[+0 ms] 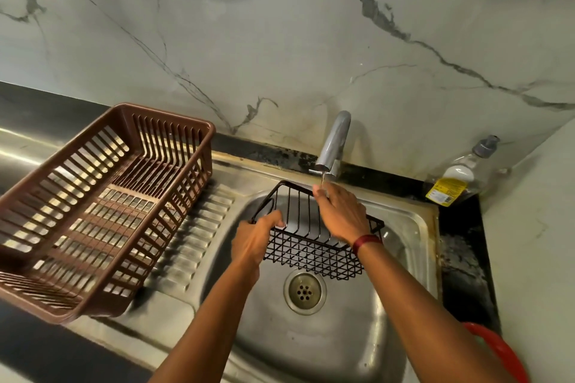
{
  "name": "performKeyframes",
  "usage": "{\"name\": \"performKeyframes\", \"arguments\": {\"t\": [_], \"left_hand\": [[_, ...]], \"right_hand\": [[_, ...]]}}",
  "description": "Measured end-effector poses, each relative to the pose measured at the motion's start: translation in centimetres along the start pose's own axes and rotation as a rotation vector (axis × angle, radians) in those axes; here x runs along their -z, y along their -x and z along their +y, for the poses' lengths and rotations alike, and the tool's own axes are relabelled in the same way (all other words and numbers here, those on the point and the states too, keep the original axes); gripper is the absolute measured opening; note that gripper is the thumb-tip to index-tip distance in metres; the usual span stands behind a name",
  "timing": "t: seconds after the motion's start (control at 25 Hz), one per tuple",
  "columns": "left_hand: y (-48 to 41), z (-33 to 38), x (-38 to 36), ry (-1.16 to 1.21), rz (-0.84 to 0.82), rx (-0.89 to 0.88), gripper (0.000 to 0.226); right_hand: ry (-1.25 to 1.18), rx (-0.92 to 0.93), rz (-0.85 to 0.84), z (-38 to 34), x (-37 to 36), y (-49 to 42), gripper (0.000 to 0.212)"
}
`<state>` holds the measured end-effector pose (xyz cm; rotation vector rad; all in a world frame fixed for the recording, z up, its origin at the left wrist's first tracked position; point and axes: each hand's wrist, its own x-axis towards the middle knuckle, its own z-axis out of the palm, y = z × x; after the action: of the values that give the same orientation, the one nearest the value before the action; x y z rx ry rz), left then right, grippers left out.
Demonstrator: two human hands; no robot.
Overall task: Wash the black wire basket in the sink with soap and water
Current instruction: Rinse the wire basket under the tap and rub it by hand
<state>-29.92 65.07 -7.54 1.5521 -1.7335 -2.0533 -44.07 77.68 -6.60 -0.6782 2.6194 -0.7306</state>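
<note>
The black wire basket [308, 250] is held tilted over the steel sink [413, 227], just under the tap [334, 143]. A thin stream of water runs from the spout onto my right hand. My left hand [258, 236] grips the basket's left rim. My right hand [339, 211] lies over the basket's far rim and inside, fingers stretched toward the stream; a red band circles that wrist. The soap bottle [457, 177] stands at the back right corner, apart from both hands.
A brown plastic dish rack [102, 205] sits on the ribbed drainboard at the left. The drain [304, 290] lies below the basket. A red curved object [501, 351] shows at the lower right. A marble wall rises behind the sink.
</note>
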Motion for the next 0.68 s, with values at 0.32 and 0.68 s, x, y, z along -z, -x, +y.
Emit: {"name": "performKeyframes", "arguments": {"t": [0.32,0.68], "left_hand": [[3.5,0.0,1.3,0.142,0.040,0.044,0.091],[4.4,-2.3,1.4,0.218,0.058,0.054,0.112]], "right_hand": [[0.151,0.211,-0.124,-4.3,-0.9,0.5,0.070],[0.194,0.109,-0.154,-3.9,-1.8,1.6,0.083]]}}
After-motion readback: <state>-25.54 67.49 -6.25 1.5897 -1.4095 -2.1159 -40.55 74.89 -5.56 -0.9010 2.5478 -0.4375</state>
